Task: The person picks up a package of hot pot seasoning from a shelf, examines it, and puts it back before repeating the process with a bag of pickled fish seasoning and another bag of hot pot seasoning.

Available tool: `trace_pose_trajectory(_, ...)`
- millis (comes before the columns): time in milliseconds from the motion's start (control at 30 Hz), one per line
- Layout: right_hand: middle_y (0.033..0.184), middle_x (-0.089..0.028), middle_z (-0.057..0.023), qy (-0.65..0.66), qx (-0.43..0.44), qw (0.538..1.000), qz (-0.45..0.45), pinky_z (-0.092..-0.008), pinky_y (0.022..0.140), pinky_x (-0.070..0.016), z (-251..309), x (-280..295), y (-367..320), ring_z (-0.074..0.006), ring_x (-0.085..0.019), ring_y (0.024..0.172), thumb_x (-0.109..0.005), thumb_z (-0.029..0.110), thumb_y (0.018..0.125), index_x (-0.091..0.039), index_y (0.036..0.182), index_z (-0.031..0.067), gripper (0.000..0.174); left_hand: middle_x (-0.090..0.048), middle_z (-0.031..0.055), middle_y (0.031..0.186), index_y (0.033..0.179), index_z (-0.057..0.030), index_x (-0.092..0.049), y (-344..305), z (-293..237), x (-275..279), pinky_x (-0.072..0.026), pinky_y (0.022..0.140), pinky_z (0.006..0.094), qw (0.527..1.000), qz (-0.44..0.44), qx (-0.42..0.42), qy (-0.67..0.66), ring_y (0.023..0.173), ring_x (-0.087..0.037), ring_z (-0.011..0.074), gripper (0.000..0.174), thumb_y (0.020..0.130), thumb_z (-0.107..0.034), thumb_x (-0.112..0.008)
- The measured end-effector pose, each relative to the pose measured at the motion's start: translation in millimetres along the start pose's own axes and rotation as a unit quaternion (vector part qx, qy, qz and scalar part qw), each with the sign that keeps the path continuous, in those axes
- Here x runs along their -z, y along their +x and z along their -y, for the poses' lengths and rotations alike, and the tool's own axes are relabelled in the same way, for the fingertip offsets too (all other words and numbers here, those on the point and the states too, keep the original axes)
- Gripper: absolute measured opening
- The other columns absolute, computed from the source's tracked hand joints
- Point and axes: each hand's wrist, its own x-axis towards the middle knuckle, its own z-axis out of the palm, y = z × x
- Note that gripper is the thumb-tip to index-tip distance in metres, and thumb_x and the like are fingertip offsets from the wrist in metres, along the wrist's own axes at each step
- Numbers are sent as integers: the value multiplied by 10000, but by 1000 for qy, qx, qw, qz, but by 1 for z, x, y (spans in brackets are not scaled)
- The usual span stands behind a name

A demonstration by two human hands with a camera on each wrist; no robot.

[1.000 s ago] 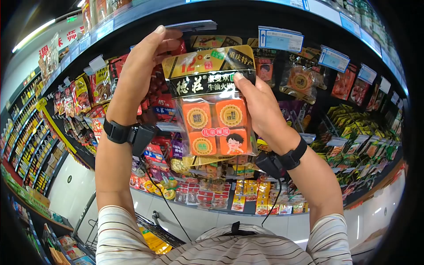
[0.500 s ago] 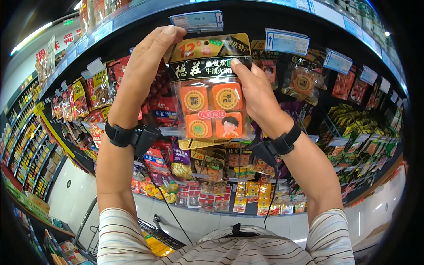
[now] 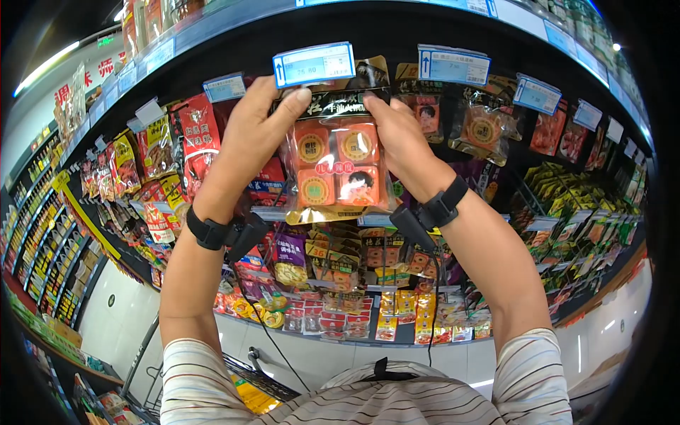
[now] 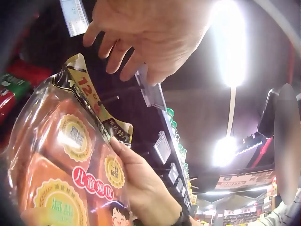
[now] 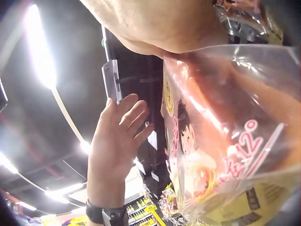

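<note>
A clear pack of hotpot base (image 3: 336, 166) with several orange blocks and a black-and-gold header hangs upright before the shelf in the head view. My right hand (image 3: 407, 138) pinches its upper right edge, thumb on the front. My left hand (image 3: 258, 142) is at its upper left corner, thumb over the header and fingers just below a blue-and-white price tag (image 3: 314, 65). In the right wrist view, the left hand's relaxed fingers (image 5: 134, 113) lie close to the clear tag holder (image 5: 112, 82). The left wrist view shows the pack (image 4: 70, 160) below that hand.
Similar hotpot packs (image 3: 485, 131) hang to the right under more price tags (image 3: 453, 65). Red seasoning packets (image 3: 200, 142) hang at left. Lower rows carry small sachets (image 3: 404, 312). A shelf edge (image 3: 234, 39) runs overhead, and a black cart (image 3: 262, 372) stands below left.
The pack has moved up and farther in toward the shelf, its header now partly behind the price tag. The tag has swung from tilted up to facing me. My left hand has come down beside the header.
</note>
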Motion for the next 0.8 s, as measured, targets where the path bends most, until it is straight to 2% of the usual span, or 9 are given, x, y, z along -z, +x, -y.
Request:
trace_pose_trajectory(67,979,-641,-97,4,-8,1000,-5,-341,779,-538,-5,3,11,-176,-631,889,-558,214,1000,-588,1063,-40,263,-646,134,1110,1234,-19,-646,-1,5,-6,-465,937,367,1000,24,14,-13,1049,-614,249,416,1007,-367,-621)
trace_pose_trajectory(167,1052,-638,-141,45,-21,999,-11,-384,830,-543,-3,-2,12,-223,-639,965,-565,222,1006,-564,1174,-45,315,-625,59,1173,1321,10,-593,2,15,-7,-447,944,289,993,69,76,54,1073,-558,128,440,1033,-322,-608)
trace_pose_trajectory(300,1199,-622,-185,37,10,997,-60,-381,864,-539,-9,-4,25,-258,-640,1033,-578,267,1020,-524,1297,-43,419,-609,121,1200,1393,72,-518,0,23,-24,-466,958,329,993,78,48,73,1080,-581,178,624,993,-387,-655)
trace_pose_trajectory(333,1204,-621,-186,30,12,997,-70,-380,860,-540,-10,-4,29,-259,-640,1035,-579,270,1020,-527,1288,-46,418,-583,163,1274,1424,46,-502,2,16,-24,-465,990,334,984,122,116,67,1167,-587,232,694,948,-418,-700)
trace_pose_trajectory(467,1312,-617,-159,-54,9,992,-112,-384,958,-484,-28,6,61,-259,-615,1122,-584,316,1019,-560,1348,22,442,-546,236,1333,1466,-19,-482,3,22,-36,-483,981,398,969,134,-15,208,1167,-592,357,747,894,-425,-736)
trace_pose_trajectory(533,1392,-595,-142,-111,0,986,-122,-382,1030,-426,-32,11,71,-275,-582,1202,-585,369,1014,-565,1403,97,476,-538,242,1348,1475,-28,-474,4,26,-44,-475,997,412,960,150,-3,235,1177,-581,379,768,880,-430,-746)
trace_pose_trajectory(633,1390,-589,-165,-81,32,993,-78,-381,1024,-431,-37,18,69,-304,-578,1220,-591,403,1004,-569,1392,84,503,-494,259,1406,1491,-46,-458,4,38,-58,-444,1066,423,953,169,14,251,1294,-511,420,811,845,-422,-772)
trace_pose_trajectory(733,1252,-633,-158,-90,55,991,-79,-367,925,-525,-36,22,71,-243,-622,1098,-616,289,1010,-566,1315,-17,434,-411,271,1504,1503,-54,-437,6,38,-64,-401,1130,428,946,187,22,264,1386,-431,429,820,837,-389,-777)
trace_pose_trajectory(800,1280,-622,-162,-108,42,991,-68,-360,951,-505,-35,27,71,-246,-610,1126,-616,305,1008,-560,1331,-15,458,-396,266,1521,1513,-62,-416,5,43,-69,-397,1135,431,942,201,21,268,1391,-425,430,825,840,-376,-773)
